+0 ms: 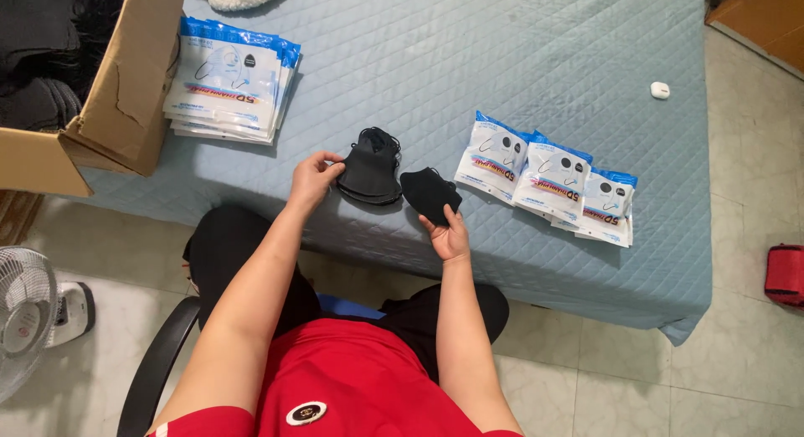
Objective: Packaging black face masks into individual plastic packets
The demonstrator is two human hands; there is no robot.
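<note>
My left hand (311,179) touches the left edge of a small stack of black face masks (370,166) lying on the blue quilted bed (469,68). My right hand (448,234) holds a single black mask (430,194) by its lower edge, just right of the stack. Right of that mask lie three overlapping white-and-blue mask packets (548,179).
A thick pile of white-and-blue packets (228,81) sits at the bed's back left beside an open cardboard box (117,93) with dark cloth inside. A small white case (660,89) lies far right. A fan (29,311) and a red object (785,274) stand on the floor.
</note>
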